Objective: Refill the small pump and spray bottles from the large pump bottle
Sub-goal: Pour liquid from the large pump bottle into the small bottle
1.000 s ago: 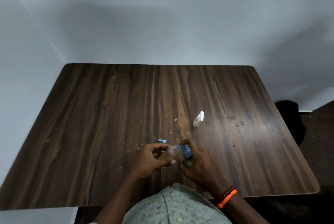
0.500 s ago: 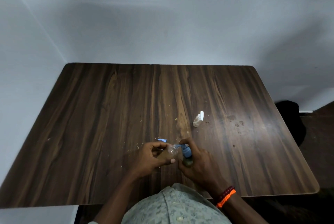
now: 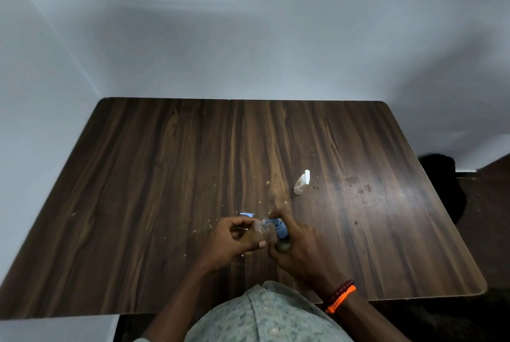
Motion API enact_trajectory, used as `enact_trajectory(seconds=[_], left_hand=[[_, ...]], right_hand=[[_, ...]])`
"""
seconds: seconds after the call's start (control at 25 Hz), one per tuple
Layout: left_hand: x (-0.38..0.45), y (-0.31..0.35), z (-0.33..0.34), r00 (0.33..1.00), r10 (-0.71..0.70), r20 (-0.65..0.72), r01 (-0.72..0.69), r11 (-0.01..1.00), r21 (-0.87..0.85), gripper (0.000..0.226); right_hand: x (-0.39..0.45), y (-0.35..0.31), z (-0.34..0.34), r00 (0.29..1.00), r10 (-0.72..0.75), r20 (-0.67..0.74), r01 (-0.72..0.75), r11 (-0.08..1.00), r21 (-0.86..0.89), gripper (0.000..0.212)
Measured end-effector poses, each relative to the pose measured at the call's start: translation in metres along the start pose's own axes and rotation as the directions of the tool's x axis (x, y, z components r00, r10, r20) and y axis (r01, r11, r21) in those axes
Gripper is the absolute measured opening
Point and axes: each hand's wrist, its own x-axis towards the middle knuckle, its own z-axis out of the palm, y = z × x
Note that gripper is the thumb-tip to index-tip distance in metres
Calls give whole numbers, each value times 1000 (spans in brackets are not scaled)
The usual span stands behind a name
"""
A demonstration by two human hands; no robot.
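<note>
Almost nothing has shifted since a second ago: your left hand [image 3: 234,236] still clasps the small clear plastic bottle [image 3: 258,232], tilted under the blue pump nozzle of the large dark bottle [image 3: 282,236] gripped by your right hand [image 3: 299,245] (forefinger on the pump). The white-capped spray bottle [image 3: 301,183] stands apart on the dark wooden table [image 3: 165,176].

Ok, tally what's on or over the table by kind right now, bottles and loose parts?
Large pump bottles: 1, blue-pump bottle in the right hand
Small clear bottles, open: 1, in the left hand
Small spray bottles, white top: 1, standing apart
Loose blue caps: 1
Total: 4
</note>
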Motion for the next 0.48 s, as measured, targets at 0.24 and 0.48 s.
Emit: enact_trajectory(seconds=[0.24,0.48], left_hand=[[0,4,-4,1000,21,-12,-21,1000,-22,54],[-1,1,-3,1000,6,-4,-6,1000,21,53]], right_hand=[[0,2,-1,997,2,80,-3,1000,4,70],[7,2,1,999,18,50,-20,999,30,52]])
